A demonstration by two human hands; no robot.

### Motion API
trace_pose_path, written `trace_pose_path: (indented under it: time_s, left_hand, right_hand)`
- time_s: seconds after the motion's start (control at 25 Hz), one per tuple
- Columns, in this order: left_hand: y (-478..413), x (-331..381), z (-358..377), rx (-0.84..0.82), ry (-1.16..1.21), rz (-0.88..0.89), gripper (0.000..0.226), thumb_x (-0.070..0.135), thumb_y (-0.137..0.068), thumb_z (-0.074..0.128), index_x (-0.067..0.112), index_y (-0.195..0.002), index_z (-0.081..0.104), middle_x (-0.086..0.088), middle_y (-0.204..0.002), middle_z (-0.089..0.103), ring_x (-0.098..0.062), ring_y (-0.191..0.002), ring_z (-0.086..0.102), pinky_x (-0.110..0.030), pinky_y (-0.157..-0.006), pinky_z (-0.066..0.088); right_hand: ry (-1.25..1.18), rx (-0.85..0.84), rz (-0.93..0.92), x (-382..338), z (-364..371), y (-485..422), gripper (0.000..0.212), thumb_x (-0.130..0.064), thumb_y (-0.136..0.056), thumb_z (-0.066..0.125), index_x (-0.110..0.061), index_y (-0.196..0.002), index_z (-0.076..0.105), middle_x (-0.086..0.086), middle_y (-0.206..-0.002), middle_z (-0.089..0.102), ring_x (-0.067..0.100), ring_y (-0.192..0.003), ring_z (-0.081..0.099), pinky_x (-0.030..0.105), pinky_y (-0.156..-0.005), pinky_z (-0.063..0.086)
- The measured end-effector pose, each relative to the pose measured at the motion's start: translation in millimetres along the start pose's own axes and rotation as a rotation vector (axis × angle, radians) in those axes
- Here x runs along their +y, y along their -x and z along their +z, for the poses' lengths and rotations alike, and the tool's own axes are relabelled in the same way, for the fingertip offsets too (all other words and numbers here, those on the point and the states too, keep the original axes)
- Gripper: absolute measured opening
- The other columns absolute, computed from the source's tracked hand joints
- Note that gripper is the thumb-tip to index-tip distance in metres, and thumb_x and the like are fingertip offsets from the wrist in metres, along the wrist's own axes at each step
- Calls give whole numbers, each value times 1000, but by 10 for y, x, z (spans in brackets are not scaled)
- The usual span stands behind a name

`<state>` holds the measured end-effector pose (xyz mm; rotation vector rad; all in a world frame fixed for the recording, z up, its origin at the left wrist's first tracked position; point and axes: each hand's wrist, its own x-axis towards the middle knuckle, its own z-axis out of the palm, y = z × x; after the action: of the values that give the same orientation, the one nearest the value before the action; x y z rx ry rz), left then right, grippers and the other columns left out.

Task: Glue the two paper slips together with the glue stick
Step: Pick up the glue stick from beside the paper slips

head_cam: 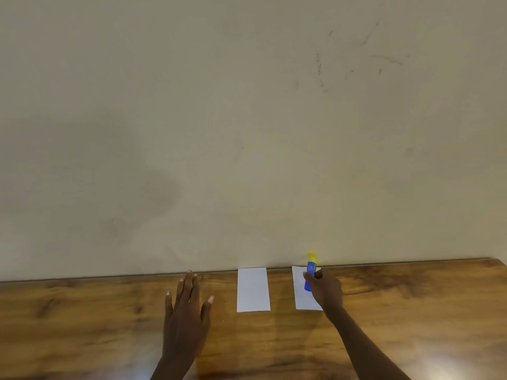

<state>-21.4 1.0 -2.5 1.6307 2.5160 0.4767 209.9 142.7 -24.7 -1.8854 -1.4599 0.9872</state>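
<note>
No writing can be read anywhere in the view. The glue stick [310,267], gripped by the right hand [326,289] at the far side of the table, has a pale printed patch on its blue body just below the yellow cap. The marks in that patch are too small and blurred to make out as letters or a brand. The left paper slip [253,289] and the right paper slip [300,296] show plain white faces.

A wooden table [82,325] meets a scuffed beige wall [192,105] behind it.
</note>
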Motion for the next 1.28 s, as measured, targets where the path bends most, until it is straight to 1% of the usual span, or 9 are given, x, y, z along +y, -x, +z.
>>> trace_pose_path:
  time_s: [0.12,0.24,0.36,0.44,0.56,0.68,0.84,1.12,1.28]
  left_hand:
    - [3,252,-207,28,333,-73,50,33,-93,38,8,-137,31,-9,-152,23,-23,-141,21,-42,-116,8]
    - [50,590,-542,61,763,-115,42,23,-87,56,5,-124,51,-15,-133,53,-28,-121,51,-37,-105,39]
    - [141,943,-934,-7,1108,-102,35,17,-80,65,4,-112,61,-11,-115,65,-21,-104,62,-23,-86,51]
    - [231,1143,-1190,-17,1270,-50,30,13,-77,67,3,-105,64,-9,-100,71,-15,-90,67,-12,-71,54]
    - [386,1306,-1530,11,1431,5,19,8,-75,67,3,-93,69,-3,-79,74,-10,-73,70,-13,-62,53]
    - [547,1310,-1782,-22,1460,93,8,16,-77,65,15,-83,70,3,-76,76,-11,-78,70,-14,-68,54]
    - [655,1279,-1982,-53,1435,159,16,24,-83,56,13,-81,68,5,-74,75,-11,-78,69,-14,-71,54]
    - [648,1278,-2277,-53,1547,151,22,26,-85,49,17,-73,65,7,-72,75,-7,-78,67,-26,-77,52]
    - [463,1121,-2679,88,1644,94,25,27,-93,37,22,-74,51,12,-86,71,0,-98,57,-44,-96,26]
  right_hand:
    - [-236,-4,-208,-217,-138,319,13,-12,-84,59,0,-82,54,12,-75,56,26,-69,51,41,-64,45]
    - [-396,-56,-357,-523,-311,774,9,-14,-85,57,-20,-80,53,4,-77,60,23,-72,56,34,-61,46]
    - [-487,-141,-457,-853,-477,1218,10,-20,-85,56,-28,-83,50,2,-77,63,14,-68,60,23,-60,48]
    - [-499,-199,-560,-1049,-579,1493,8,-19,-84,58,-24,-86,53,0,-70,61,7,-59,58,17,-56,48]
    - [-498,-231,-674,-1221,-697,1816,8,-16,-85,57,-23,-87,53,-1,-65,58,7,-56,54,18,-53,47]
    - [-513,-251,-719,-1271,-809,2025,8,-17,-84,57,-23,-88,54,8,-64,53,16,-57,46,30,-55,41]
    - [-525,-345,-738,-1339,-869,2166,6,-14,-86,54,-18,-90,58,-8,-59,52,6,-53,43,18,-52,39]
    - [-591,-519,-714,-1570,-998,2247,19,-17,-92,42,-6,-87,56,-7,-54,46,3,-47,39,12,-46,35]
    - [-619,-572,-571,-1391,-982,2314,24,-17,-93,33,-10,-83,54,-7,-49,46,4,-41,39,13,-43,34]
